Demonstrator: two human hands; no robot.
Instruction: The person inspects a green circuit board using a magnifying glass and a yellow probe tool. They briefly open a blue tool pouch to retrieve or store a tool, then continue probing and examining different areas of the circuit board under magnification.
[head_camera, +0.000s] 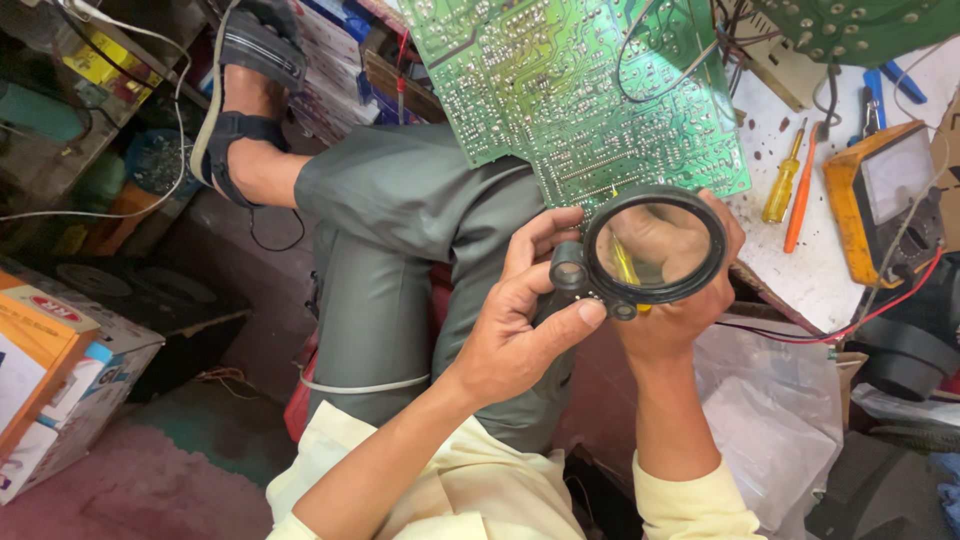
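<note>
Cluttered repair desk (800, 270) with green circuit board (590, 90) tilted over lap; left hand (515, 325) fingers pinch black magnifying glass (652, 248) at its edge, right hand (690, 290) fingers closed around it behind, near yellow screwdriver (781, 180).
</note>
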